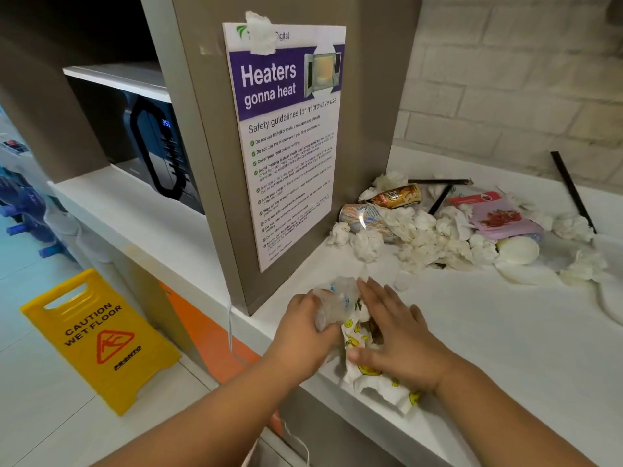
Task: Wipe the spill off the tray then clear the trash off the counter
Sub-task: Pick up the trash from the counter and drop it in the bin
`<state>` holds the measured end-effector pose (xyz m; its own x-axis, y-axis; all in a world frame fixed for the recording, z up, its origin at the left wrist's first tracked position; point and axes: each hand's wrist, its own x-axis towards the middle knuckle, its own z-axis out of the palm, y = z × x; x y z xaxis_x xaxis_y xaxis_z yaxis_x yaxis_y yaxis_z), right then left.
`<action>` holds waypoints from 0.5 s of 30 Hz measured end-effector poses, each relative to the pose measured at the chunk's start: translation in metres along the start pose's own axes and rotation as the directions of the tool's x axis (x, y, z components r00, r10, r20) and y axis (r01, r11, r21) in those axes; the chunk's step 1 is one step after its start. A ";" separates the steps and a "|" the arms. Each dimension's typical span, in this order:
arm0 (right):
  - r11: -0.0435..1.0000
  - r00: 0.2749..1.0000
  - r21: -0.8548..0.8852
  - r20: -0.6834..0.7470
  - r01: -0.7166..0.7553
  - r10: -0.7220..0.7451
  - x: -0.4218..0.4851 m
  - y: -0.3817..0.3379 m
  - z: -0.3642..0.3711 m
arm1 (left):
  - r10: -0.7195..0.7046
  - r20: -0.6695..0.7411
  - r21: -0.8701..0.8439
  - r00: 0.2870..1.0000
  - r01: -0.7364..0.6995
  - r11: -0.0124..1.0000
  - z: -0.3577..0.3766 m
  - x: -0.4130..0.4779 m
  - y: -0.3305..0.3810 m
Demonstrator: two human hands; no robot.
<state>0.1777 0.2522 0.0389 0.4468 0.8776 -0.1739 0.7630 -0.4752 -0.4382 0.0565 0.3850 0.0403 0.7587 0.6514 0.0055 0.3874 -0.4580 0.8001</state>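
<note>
- White counter [505, 348] runs along a pale brick wall, and the grey panel at its left end carries a poster [286, 136].
- Poster reads "Heaters gonna heat" and "Safety guidelines for microwave use"; I can't read the small print.
- A tissue wad [259, 32] stuck at the poster's top covers half the logo, with only "Digital" legible.
- Left of the poster: microwave [151, 143] in a shelf nook, blue display digits too blurred to read.
- Below-left of the poster, on the floor: yellow sign [97, 338] reading "CAUTION WET FLOOR" and "PRONTO".
- Right of the poster, on the counter: trash pile [435, 230] of crumpled tissues.
- In the pile are a brown can [397, 196], a second can [360, 215] on its side, a pink packet [499, 217] and black straws [571, 190]; can labels unreadable.
- Below the poster, at the counter's front edge: my left hand [303, 332], fingers curled round crumpled clear plastic [333, 301].
- My right hand [397, 335] is just beside it, fingers straight and spread, pressing flat on a smiley-print napkin [371, 382], gripping nothing.
- Both hands are well apart from the pile.
</note>
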 end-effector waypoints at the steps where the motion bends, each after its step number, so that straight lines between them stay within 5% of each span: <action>1: 0.999 0.999 -0.046 0.032 -0.010 0.012 -0.001 0.000 -0.001 | -0.010 -0.001 -0.004 1.000 0.010 1.000 -0.001 0.000 -0.001; 9: 0.978 0.997 -0.206 -0.071 -0.041 0.027 0.004 -0.007 0.001 | -0.027 -0.095 -0.084 0.995 0.019 0.996 -0.028 -0.007 -0.015; 15: 0.993 0.948 0.034 -0.297 -0.112 0.117 0.010 -0.014 0.006 | -0.090 -0.068 -0.159 0.994 0.078 0.984 -0.061 -0.028 -0.034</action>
<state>0.1691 0.2679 0.0382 0.6514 0.7574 0.0457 0.6918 -0.5681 -0.4457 -0.0094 0.4189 0.0497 0.6835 0.7295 -0.0257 0.3575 -0.3039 0.8831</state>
